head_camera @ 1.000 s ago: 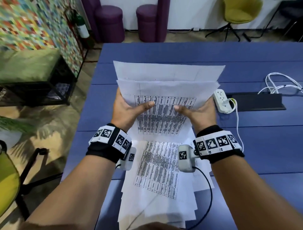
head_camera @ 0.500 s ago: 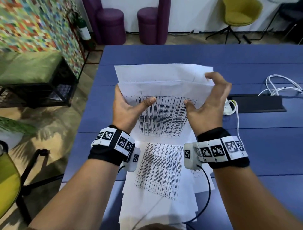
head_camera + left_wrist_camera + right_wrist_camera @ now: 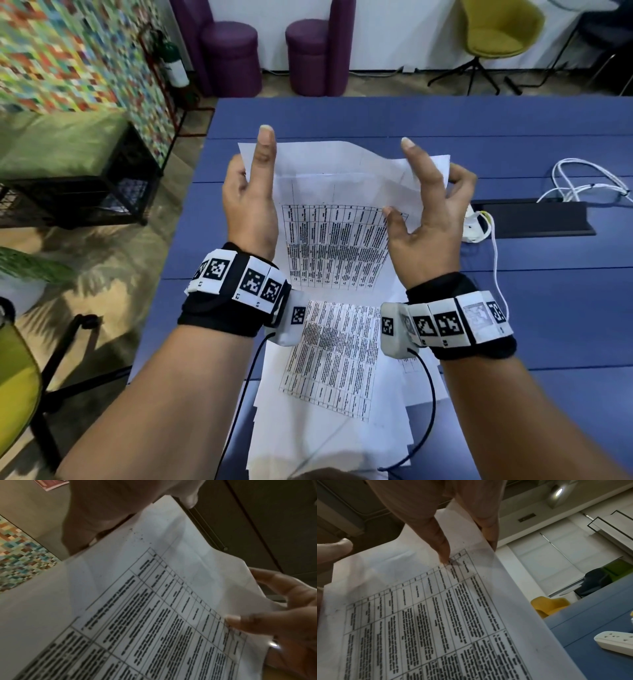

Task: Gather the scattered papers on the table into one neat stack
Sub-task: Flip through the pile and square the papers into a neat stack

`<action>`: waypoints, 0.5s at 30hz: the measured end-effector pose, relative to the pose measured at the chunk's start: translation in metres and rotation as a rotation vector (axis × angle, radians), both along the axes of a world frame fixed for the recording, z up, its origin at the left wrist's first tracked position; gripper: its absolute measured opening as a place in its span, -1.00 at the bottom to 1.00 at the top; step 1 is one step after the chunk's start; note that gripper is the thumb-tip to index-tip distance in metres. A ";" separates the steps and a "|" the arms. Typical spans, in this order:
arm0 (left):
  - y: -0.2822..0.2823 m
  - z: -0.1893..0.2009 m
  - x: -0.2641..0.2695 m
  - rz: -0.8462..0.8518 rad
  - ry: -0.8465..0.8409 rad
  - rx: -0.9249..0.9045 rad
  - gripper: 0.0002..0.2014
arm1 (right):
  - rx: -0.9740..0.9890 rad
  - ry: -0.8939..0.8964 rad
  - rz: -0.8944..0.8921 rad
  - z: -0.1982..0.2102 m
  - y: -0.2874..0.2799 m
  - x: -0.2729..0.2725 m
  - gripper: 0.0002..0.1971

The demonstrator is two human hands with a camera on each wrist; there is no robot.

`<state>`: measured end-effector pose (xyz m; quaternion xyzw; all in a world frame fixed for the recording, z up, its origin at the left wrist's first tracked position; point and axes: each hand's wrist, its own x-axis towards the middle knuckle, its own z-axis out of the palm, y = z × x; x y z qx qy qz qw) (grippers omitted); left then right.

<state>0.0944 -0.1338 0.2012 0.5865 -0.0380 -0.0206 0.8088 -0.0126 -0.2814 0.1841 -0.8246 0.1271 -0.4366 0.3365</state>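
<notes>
Blue table [image 3: 513,308] — papers [image 3: 335,240] held upright, long axis vertical, between both hands.

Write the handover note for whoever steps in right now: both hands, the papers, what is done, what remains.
Left hand: fingers straight, bracing the left edge of the lifted sheets.
Right hand: thumb in front, fingers curled behind, holding their right edge.
Lifted sheets stand upright above the table.
Done: several sheets gathered, though uneven.
Left: square them, then merge with the loose pile lying fanned near the body.
</notes>
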 end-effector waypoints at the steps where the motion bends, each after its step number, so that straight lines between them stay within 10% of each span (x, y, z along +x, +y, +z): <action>1: -0.001 0.000 0.001 0.006 0.030 -0.014 -0.26 | -0.016 -0.010 -0.007 -0.001 -0.001 0.000 -0.24; 15: -0.004 0.002 0.008 0.081 0.012 0.013 -0.89 | -0.010 -0.126 -0.056 -0.009 0.005 -0.002 -0.39</action>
